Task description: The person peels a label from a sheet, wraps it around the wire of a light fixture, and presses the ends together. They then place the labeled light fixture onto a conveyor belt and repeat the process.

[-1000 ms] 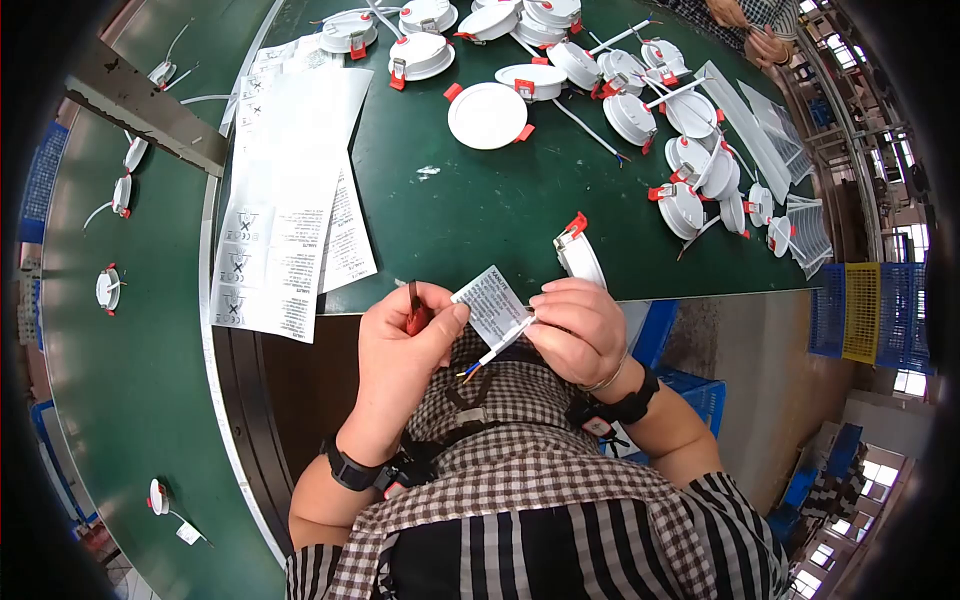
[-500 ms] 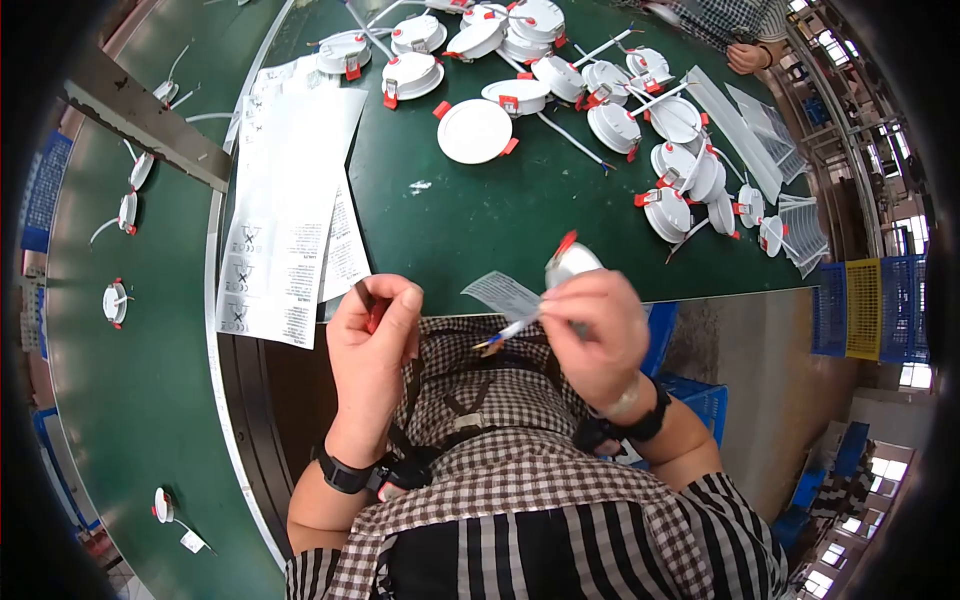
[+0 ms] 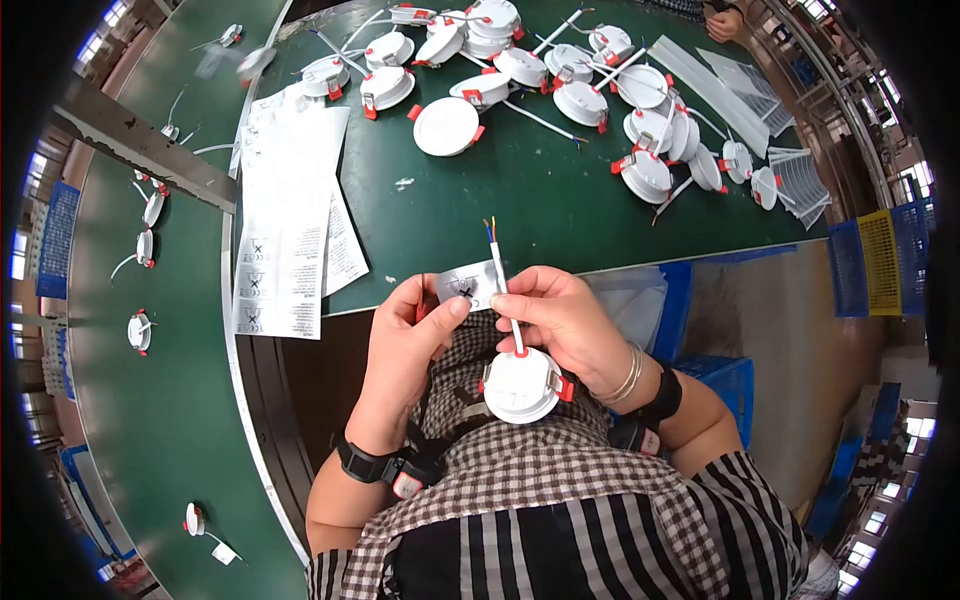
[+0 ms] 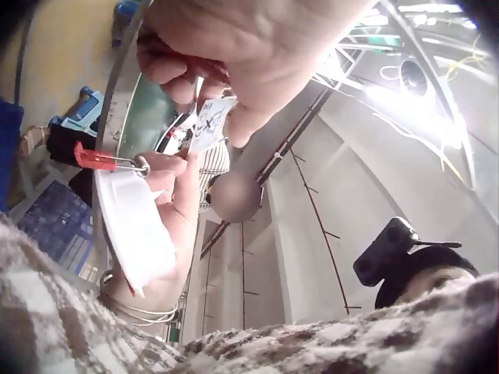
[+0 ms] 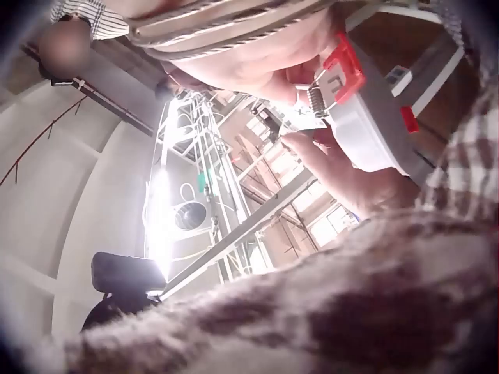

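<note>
In the head view, my left hand [image 3: 400, 345] pinches the left end of a small silver printed label [image 3: 462, 285] between thumb and fingers. A slim dark-and-red object, mostly hidden, is tucked in the same hand. My right hand [image 3: 570, 325] pinches the white cable [image 3: 507, 320] of a round downlight [image 3: 523, 388], right at the label's other end. Bare coloured wires stick up from the cable's tip. The lamp hangs over the apron, back up, with red-tipped spring clips at its sides. The left wrist view shows the label [image 4: 210, 126] between both hands and the lamp [image 4: 136, 230] edge-on.
Many similar downlights [image 3: 580, 105] lie across the green table [image 3: 460, 215]. Sheets of printed labels [image 3: 290, 200] lie at left, clear strips [image 3: 715, 95] at right. A metal post [image 3: 150, 145] stands by the left belt [image 3: 150, 420], which carries more lamps. Another person's hand [image 3: 724, 25] shows at the far edge.
The lamp has swung round from the table edge to hang near the apron, its wire end now pointing up. The label shows its symbol side, and my left hand has come back to grip it.
</note>
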A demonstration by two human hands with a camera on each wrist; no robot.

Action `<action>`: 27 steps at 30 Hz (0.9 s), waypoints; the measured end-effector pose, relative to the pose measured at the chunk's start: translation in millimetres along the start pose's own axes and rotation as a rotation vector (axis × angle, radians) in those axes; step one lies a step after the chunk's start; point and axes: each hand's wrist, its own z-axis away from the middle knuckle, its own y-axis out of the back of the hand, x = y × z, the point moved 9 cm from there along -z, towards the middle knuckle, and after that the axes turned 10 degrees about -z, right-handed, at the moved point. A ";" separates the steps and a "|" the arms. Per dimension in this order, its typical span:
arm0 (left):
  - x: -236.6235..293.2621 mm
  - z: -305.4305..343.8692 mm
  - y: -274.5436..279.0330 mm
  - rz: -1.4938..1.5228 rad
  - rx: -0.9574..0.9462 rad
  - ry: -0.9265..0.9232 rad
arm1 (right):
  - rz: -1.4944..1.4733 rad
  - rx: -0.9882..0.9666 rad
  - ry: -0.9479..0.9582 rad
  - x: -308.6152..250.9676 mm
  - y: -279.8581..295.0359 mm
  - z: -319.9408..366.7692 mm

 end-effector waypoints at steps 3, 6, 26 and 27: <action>-9.5 2.6 -1.2 -0.021 0.039 0.067 | -0.032 0.007 -0.059 11.2 7.2 3.8; -14.2 7.0 -4.9 -0.001 0.048 0.098 | -0.071 0.009 -0.086 18.9 13.3 8.7; 52.0 2.1 -20.0 -0.847 -0.024 -0.275 | 0.030 -0.078 -0.051 25.1 12.5 20.2; 52.5 0.9 -20.3 -0.848 -0.024 -0.276 | 0.035 -0.087 -0.034 23.7 10.8 20.2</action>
